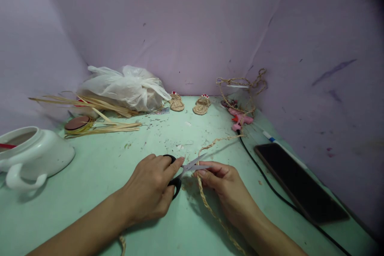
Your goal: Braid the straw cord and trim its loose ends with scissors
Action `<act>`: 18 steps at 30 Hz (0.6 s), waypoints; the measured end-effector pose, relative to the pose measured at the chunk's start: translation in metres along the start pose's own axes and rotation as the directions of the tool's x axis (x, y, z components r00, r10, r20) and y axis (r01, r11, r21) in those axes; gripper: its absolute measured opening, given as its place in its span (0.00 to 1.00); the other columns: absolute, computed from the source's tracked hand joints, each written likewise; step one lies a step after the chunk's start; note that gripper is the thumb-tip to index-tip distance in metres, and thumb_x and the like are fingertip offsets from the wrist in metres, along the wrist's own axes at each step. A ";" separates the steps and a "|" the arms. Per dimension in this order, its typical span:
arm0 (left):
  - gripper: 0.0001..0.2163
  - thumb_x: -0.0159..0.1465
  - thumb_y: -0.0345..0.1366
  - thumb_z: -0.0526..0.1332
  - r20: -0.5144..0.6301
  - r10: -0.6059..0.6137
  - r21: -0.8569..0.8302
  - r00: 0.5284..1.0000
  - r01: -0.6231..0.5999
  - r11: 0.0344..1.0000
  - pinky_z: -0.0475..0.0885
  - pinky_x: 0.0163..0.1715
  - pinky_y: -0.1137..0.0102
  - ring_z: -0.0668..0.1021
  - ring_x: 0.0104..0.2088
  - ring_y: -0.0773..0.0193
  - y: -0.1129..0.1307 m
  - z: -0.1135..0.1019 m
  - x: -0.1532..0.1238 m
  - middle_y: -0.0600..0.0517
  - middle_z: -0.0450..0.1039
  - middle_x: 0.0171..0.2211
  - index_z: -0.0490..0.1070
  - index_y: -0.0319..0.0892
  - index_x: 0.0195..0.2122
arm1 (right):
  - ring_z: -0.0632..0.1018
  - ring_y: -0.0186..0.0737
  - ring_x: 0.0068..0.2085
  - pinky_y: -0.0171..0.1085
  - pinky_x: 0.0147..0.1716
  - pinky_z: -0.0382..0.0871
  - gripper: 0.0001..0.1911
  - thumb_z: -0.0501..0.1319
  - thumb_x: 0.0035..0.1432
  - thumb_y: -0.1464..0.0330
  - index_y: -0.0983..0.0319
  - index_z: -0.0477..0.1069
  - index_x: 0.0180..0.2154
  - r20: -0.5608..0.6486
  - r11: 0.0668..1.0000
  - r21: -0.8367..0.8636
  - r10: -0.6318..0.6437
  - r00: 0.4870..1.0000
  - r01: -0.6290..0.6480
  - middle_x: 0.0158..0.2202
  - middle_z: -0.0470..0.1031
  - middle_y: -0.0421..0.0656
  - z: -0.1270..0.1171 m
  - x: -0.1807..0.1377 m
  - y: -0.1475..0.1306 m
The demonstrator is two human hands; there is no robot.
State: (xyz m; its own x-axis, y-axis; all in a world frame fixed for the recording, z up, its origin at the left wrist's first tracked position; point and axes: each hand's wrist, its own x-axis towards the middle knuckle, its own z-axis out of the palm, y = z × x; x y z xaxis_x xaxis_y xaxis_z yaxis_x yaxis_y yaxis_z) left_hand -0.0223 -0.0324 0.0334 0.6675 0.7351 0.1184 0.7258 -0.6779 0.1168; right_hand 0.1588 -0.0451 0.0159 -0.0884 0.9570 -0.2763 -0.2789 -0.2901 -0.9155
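Note:
My left hand (153, 186) grips black-handled scissors (189, 165), its fingers in the handle loops. The blades stand apart and point right, with the braided straw cord (205, 200) between or right beside them. Thumb and fingers of my right hand (223, 180) pinch that cord close to the blades. One stretch of it runs down toward the table's near edge; a thinner, looser end (220, 140) trails up and to the right. Whether the blades touch the cord I cannot tell.
Two small woven sandals (202, 105) stand at the back. A pink glue gun (240, 119) with a black cable lies right, near a phone (297, 184). Left are a white teapot (57, 154), loose straw strips (111, 128), a round tin (78, 124) and a white plastic bag (126, 88).

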 end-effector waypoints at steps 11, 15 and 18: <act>0.25 0.54 0.27 0.50 0.155 -0.042 -0.033 0.987 0.048 0.998 0.66 0.33 0.62 0.70 0.33 0.57 0.004 -0.001 -0.004 0.45 0.69 0.35 0.54 0.38 0.55 | 0.67 0.29 0.21 0.31 0.24 0.61 0.06 0.64 0.41 0.72 0.63 0.78 0.26 -0.045 0.985 -0.158 -0.074 0.996 0.066 0.18 0.73 0.39 0.007 -0.004 -0.005; 0.25 0.53 0.25 0.50 0.180 -0.067 0.026 0.981 0.063 0.998 0.66 0.31 0.63 0.70 0.31 0.58 0.007 -0.003 -0.003 0.46 0.69 0.35 0.55 0.39 0.54 | 0.70 0.31 0.24 0.31 0.26 0.63 0.07 0.64 0.41 0.72 0.63 0.78 0.28 -0.047 0.986 -0.153 -0.070 0.996 0.062 0.22 0.75 0.41 0.007 -0.005 -0.003; 0.27 0.52 0.24 0.49 0.190 -0.073 0.053 0.979 0.064 0.997 0.66 0.30 0.64 0.70 0.30 0.58 0.008 0.000 -0.003 0.46 0.69 0.35 0.54 0.38 0.55 | 0.70 0.31 0.24 0.31 0.26 0.63 0.07 0.64 0.41 0.72 0.63 0.78 0.27 -0.064 0.983 -0.169 -0.087 0.994 0.075 0.21 0.75 0.41 0.007 -0.006 -0.002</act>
State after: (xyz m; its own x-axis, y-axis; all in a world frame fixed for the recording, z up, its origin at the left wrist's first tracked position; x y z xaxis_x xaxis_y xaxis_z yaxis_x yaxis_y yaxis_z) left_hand -0.0188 -0.0397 0.0343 0.6322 0.7706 -0.0804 0.7748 -0.6282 0.0713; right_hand 0.1528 -0.0498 0.0218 -0.0028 0.9768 -0.2140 -0.1189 -0.2128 -0.9698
